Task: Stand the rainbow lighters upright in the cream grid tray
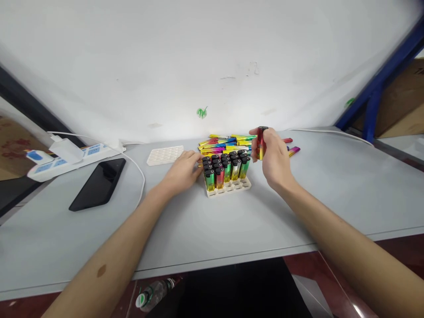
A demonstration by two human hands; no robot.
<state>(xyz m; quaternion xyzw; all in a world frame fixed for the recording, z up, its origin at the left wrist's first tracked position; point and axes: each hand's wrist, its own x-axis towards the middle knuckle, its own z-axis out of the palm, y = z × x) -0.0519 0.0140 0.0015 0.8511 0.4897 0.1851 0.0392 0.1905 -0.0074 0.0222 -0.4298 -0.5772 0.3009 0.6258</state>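
Shiny lighters with black tops (227,168) stand upright in rows in a cream tray with holes (230,189); several holes along its front are bare. Behind the tray lies a pile of shiny multicoloured lighters or sleeves (225,142). My right hand (273,152), right of the tray, is closed round a red and yellow lighter (261,143) with a black top, held upright above the table. My left hand (186,170) is at the tray's left side, its fingertips near a small golden piece; what they grip is too small to tell.
A second cream tray (165,155) lies at the back left. Further left are a black phone (98,183), a white cable (141,170) and a power strip (79,157) with plugs. A bottle (155,295) is below the table's front edge (232,259).
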